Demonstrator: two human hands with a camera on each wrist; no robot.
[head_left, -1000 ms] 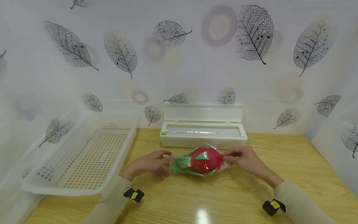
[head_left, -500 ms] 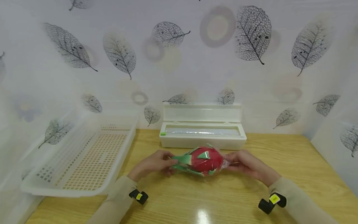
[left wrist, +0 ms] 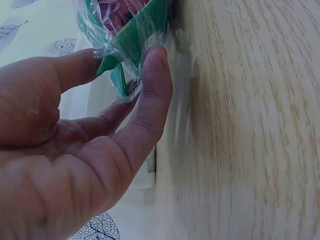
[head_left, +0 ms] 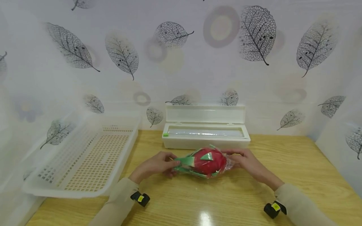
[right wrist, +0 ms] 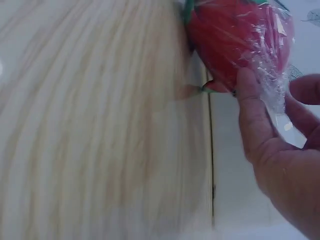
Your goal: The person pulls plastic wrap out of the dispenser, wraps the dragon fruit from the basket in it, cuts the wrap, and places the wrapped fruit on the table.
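Observation:
A red dragon fruit with green leaf tips lies on its side on the wooden table, covered in clear plastic wrap. My left hand pinches the wrapped green tips at its left end; the left wrist view shows the thumb and fingers on either side of them. At the other end my right hand touches the bunched wrap. One fingertip presses against the red side in the right wrist view, while another digit stands apart from the wrap.
Behind the fruit stands a white cling film box, lid raised, with a roll of film inside. A white perforated plastic basket sits on the left. A leaf-patterned curtain hangs behind the table.
My left hand has moved right and taken hold of the green tips. The right hand's fingers have shifted about the wrap at the right end and loosened. The fruit has barely moved.

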